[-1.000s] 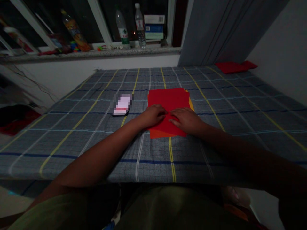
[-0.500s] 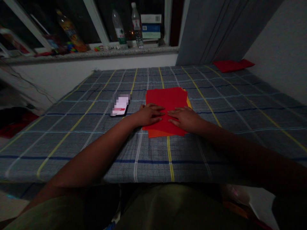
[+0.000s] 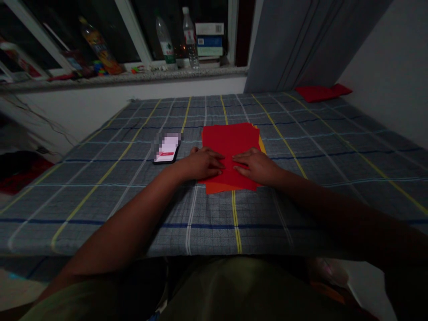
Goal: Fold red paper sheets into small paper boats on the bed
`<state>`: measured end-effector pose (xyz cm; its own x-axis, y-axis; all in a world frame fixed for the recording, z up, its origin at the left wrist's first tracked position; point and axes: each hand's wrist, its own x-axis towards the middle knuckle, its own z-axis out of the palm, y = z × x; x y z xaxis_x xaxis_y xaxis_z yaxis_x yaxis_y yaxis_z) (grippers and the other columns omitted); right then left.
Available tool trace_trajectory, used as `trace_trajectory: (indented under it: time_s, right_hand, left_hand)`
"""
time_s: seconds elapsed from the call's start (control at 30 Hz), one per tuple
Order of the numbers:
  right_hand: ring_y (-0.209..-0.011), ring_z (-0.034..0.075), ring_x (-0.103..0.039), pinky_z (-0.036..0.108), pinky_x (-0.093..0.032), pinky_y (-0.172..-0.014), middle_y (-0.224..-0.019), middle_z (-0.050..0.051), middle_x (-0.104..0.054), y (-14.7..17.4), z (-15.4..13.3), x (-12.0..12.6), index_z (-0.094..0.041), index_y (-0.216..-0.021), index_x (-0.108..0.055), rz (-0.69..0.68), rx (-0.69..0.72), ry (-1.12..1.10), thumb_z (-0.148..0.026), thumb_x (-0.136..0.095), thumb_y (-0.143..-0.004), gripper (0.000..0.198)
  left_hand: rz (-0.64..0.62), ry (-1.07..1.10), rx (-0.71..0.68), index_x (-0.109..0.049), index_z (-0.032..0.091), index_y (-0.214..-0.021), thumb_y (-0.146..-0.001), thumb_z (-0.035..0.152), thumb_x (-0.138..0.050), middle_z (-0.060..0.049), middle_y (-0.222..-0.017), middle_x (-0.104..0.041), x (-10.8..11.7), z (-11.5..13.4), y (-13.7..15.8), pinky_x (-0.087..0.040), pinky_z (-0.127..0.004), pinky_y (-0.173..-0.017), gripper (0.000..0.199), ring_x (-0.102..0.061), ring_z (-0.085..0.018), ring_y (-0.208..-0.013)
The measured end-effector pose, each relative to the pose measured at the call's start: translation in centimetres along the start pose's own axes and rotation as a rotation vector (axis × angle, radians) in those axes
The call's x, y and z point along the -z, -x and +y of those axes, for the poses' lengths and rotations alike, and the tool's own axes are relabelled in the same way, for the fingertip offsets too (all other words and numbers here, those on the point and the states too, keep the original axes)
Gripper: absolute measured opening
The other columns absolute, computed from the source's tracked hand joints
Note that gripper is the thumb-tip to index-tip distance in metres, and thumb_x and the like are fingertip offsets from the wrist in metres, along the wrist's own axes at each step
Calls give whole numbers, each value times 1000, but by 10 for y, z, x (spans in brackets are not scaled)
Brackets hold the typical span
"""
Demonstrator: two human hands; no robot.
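Note:
A red sheet of paper (image 3: pixel 230 138) lies flat on top of a small stack in front of me. Beneath it, an orange sheet (image 3: pixel 216 187) shows along the near edge and a yellow sheet (image 3: pixel 262 145) along the right. Across the left part of the red sheet rests my left hand (image 3: pixel 202 164), its fingers stretched out and pointing right. My right hand (image 3: pixel 256 166) lies on the right part, fingers extended toward the left hand. A narrow gap of red paper separates the fingertips. Neither hand grips anything.
Left of the paper, a phone (image 3: pixel 167 149) with a lit screen lies on the checked cloth (image 3: pixel 117 178). A red item (image 3: pixel 321 92) sits at the far right corner. Bottles (image 3: pixel 165 42) and stacked boxes (image 3: pixel 209 42) stand on the windowsill (image 3: pixel 133 76).
My left hand has slid slightly left on the red sheet, its fingers a little more bent. My right hand stays almost in place, and the paper lies as before.

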<state>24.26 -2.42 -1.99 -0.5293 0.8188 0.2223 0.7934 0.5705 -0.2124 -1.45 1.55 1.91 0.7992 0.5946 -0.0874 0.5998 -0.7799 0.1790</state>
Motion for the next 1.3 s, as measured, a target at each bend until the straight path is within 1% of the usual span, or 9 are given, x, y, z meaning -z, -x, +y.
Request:
trace_trajectory:
  time_s: [0.17,0.3,0.53,0.6,0.67,0.77,0.93,1.17,1.3]
  right_hand:
    - [-122,26,-66,44,-48,-110,-126,12,-74,0,2,-4,-19,-122,-75,193,-54,-254,-24,-57,-95,33]
    - [-125,27,-62,47,-49,-111,-128,13,-67,-1,4,-5,-21,-125,-72,265,-115,-356,-21,-71,-81,44]
    - [-109,24,-67,45,-55,-103,-131,11,-63,-4,1,-7,-22,-121,-68,414,-302,-722,-19,-74,-74,48]
    - [-112,23,-67,44,-55,-103,-131,11,-64,-6,-1,-9,-22,-117,-67,422,-318,-863,-22,-76,-71,47]
    - [-111,23,-67,43,-55,-101,-126,11,-67,-6,-3,-10,-22,-113,-66,401,-312,-965,-26,-78,-70,46]
    - [-96,21,-67,38,-56,-86,-104,6,-72,-4,-7,-3,-22,-103,-69,305,-308,-1025,-37,-79,-72,36]
    - [-61,14,-52,29,-42,-57,-68,-1,-61,2,-14,15,-21,-76,-70,132,-330,-1039,-56,-74,-77,36]
    - [-52,10,-44,25,-36,-49,-60,-5,-53,1,-10,14,-22,-70,-64,268,-455,-1109,-58,-78,-74,39]
    - [-54,9,-49,23,-41,-50,-62,-6,-53,0,0,10,-22,-68,-56,347,-463,-1204,-54,-83,-72,42]
  left_hand:
    - [143,78,32,-75,22,-116,-97,43,-64,-11,-140,-67,-11,8,-8,-35,-50,-109,31,-58,-32,-132]
    - [225,167,44,-69,21,-125,-93,34,-69,-12,-134,-70,-18,10,-12,-42,-46,-109,35,-62,-29,-127]
    - [326,626,62,-55,18,-143,-86,27,-72,-12,-121,-73,-28,10,-17,-52,-38,-96,60,-70,-23,-107]
    - [363,764,75,-61,17,-132,-88,33,-70,-9,-106,-73,-29,11,-19,-53,-34,-85,48,-69,-20,-93]
    - [388,812,94,-69,17,-107,-91,41,-67,-4,-87,-68,-28,14,-20,-48,-30,-74,29,-63,-16,-78]
    - [383,804,91,-65,18,-78,-95,47,-60,0,-70,-56,-21,20,-18,-40,-29,-65,33,-51,-14,-66]
    - [395,850,94,-67,19,-78,-95,44,-58,-1,-71,-57,-12,30,-14,-38,-29,-65,31,-49,-15,-68]
    - [563,878,206,-60,19,-72,-93,42,-62,2,-64,-48,-15,19,-16,-35,-25,-59,31,-44,-12,-62]
    - [701,1109,301,-61,19,-82,-92,41,-64,3,-68,-52,-17,9,-18,-38,-22,-52,25,-47,-10,-57]
